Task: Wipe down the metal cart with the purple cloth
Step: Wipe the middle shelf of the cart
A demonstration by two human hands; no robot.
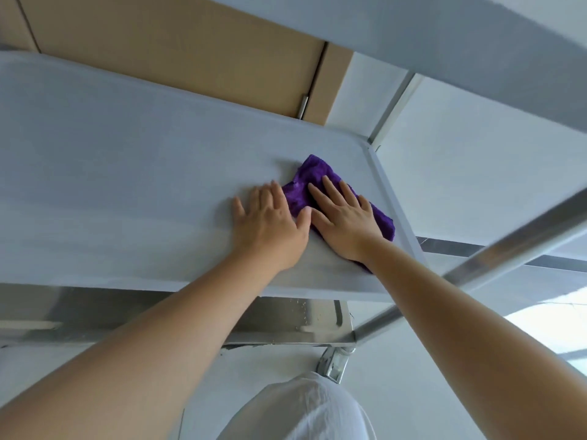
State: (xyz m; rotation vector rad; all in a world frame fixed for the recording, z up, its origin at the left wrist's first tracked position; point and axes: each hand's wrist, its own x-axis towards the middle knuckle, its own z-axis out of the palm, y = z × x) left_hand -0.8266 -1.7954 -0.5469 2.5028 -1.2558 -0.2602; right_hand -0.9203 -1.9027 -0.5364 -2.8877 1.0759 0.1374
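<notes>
Wiping of a shelf [127, 173] of the metal cart is the step judged to be in hand. The purple cloth [317, 182] lies flat on that shelf, near its corner at about two o'clock, and is pressed down by the right hand [344, 223], whose fingers [330, 188] are straight and slightly apart on top of it; nothing is gripped. The left hand [270, 223] is laid flat on the bare metal just beside the cloth, at its nine o'clock, with fingers straight and spread, and its thumb seems to touch the cloth's edge.

Most of the shelf toward nine o'clock looks not yet covered by the cloth, so the next move is judged to call for a firm, flat sweep of the cloth along the shelf, with pressure kept even and the raised rim [386, 188] followed at the corner.

An upper shelf [444, 42] hangs overhead at twelve to one o'clock, and headroom for the arms is limited by it. A slanted metal tube [508, 249] crosses at three to four o'clock, close by the right forearm, and could be struck on a wide stroke. A lower shelf [286, 325] and a caster [333, 363] are seen at six o'clock, and a brown panel [174, 42] stands behind the cart.
</notes>
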